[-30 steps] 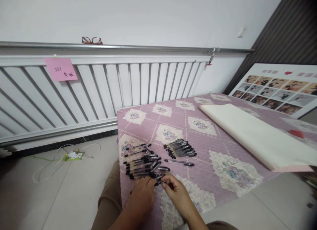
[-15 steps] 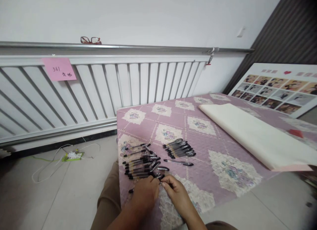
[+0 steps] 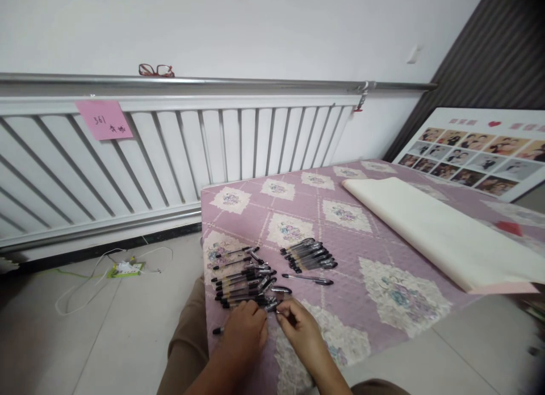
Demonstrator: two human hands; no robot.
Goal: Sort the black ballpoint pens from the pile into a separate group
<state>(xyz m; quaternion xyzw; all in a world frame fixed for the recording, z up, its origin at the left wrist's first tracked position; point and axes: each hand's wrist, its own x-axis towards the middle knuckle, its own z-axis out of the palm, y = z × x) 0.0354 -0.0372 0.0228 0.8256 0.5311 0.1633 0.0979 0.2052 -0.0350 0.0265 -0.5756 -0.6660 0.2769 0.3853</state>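
Note:
My left hand (image 3: 246, 328) is closed around a pen, low at the near edge of the cloth; the pen's black end (image 3: 218, 330) sticks out on its left side. Just right of it, my right hand (image 3: 299, 322) pinches thumb and forefinger together on something small, mostly hidden by the fingers. A gap separates the two hands. Right above them lies a loose pile of black pens (image 3: 242, 281), some with caps askew or apart. Farther right is a neater group of capped pens (image 3: 309, 254), with a single pen (image 3: 307, 279) below it.
A purple flowered cloth (image 3: 293, 205) covers the table. On its right lies a large cream sheet (image 3: 426, 230). Beyond stand a white radiator (image 3: 230, 139) with a pink note (image 3: 104, 120) and a photo board (image 3: 477, 151). A power strip (image 3: 125, 269) with cables lies on the floor.
My left hand has drawn slightly left with the pen, away from my right hand. The gap between the hands has widened. My right hand has stayed almost in place.

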